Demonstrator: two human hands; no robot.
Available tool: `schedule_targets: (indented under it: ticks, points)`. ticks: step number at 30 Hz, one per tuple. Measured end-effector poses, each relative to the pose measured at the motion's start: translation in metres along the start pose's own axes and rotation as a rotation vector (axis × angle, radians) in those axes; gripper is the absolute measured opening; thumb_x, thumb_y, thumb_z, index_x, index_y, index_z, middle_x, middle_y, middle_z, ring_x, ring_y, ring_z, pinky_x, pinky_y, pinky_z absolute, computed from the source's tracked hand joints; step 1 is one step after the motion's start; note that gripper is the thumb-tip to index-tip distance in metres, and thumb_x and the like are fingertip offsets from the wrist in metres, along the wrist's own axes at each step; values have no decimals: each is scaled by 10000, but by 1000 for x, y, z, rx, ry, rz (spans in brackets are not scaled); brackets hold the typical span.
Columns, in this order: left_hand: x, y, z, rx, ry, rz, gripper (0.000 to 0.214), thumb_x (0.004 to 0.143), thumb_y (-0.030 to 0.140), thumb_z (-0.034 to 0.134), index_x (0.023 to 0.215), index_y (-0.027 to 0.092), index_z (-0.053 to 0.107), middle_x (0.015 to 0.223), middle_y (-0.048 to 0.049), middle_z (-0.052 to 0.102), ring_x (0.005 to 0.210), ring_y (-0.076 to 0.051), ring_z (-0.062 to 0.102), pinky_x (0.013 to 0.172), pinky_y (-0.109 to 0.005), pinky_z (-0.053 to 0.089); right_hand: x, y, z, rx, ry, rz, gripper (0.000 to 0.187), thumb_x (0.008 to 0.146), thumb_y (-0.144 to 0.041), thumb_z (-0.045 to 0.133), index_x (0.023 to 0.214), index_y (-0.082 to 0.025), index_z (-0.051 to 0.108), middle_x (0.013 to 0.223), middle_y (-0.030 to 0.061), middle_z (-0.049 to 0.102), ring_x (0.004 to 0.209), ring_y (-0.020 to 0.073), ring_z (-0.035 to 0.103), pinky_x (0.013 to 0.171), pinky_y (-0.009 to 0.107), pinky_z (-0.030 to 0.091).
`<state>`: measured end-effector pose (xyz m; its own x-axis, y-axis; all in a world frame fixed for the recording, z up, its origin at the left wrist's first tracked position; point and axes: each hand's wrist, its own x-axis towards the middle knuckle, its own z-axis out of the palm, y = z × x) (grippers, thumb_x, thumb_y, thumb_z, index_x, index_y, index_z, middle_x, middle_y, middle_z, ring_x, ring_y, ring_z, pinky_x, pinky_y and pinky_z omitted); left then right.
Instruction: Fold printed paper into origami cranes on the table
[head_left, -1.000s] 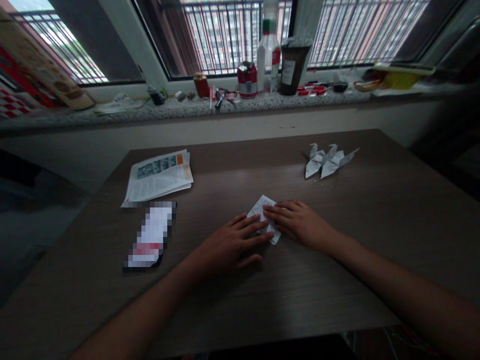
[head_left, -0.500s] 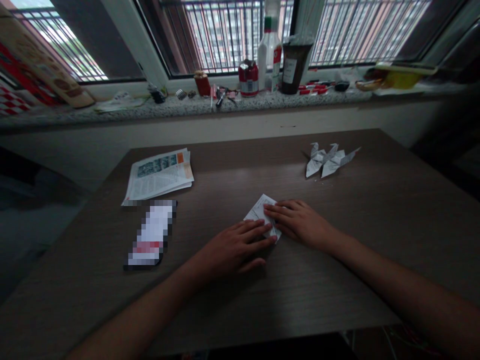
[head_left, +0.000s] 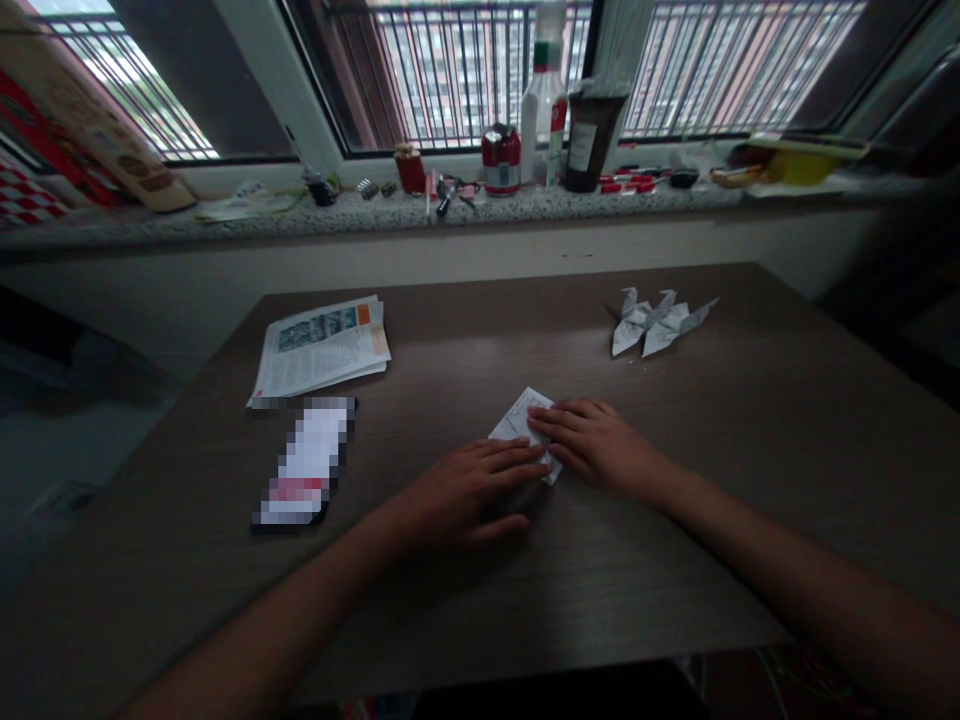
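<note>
A small folded piece of printed paper (head_left: 517,415) lies flat on the dark wooden table (head_left: 750,420). My left hand (head_left: 469,490) rests flat on its near left part, fingers stretched out and pointing right. My right hand (head_left: 592,445) lies flat on its right part, fingers stretched out and pointing left. The fingertips of both hands meet over the paper and hide most of it. Neither hand grips anything.
Two folded paper cranes (head_left: 656,322) sit at the table's far right. A printed booklet (head_left: 322,345) and a phone (head_left: 304,462) lie at the left. The stone windowsill (head_left: 315,215) holds a red can (head_left: 501,160), a bottle (head_left: 544,110), a dark cup (head_left: 585,135) and small items.
My left hand has slid a little along the paper while pressing it down. My right hand has stayed in place.
</note>
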<state>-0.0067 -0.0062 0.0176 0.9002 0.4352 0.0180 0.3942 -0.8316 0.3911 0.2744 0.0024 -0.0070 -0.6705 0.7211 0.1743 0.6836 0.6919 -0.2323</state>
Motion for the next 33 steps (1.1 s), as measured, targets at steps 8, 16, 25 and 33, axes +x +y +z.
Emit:
schedule_targets:
  ticks: [8,16,25,33]
  points:
    - [-4,-4,0,75,21,-80,610,1012,504,628,1580,441,412,1716,-39,261,1528,-358,346,1216,-563,347,-2,-9,-7,78,-29,65,642,1021,-509,555,1606,-296,401,1590,39,518,1407,326,473,1144,539,393]
    - [-7,-17,-1,95,44,-113,648,1035,538,567,1619,347,361,1713,-62,276,1540,-327,338,1241,-523,322,-1,-11,-4,73,-11,67,714,960,-526,634,1598,-287,417,1577,52,533,1400,333,477,1135,542,399]
    - [-8,-24,4,133,46,-97,606,1081,522,489,1640,382,301,1743,-31,125,1584,-324,224,1275,-522,260,-3,-12,-4,25,-8,59,713,975,-508,610,1615,-289,385,1590,55,515,1398,350,489,1112,559,423]
    - [-6,-20,9,139,62,-155,545,1106,476,444,1629,371,333,1743,-42,129,1585,-316,225,1271,-522,268,-5,-14,-2,-39,-29,51,702,1022,-540,525,1639,-268,331,1625,52,468,1423,354,469,1145,557,400]
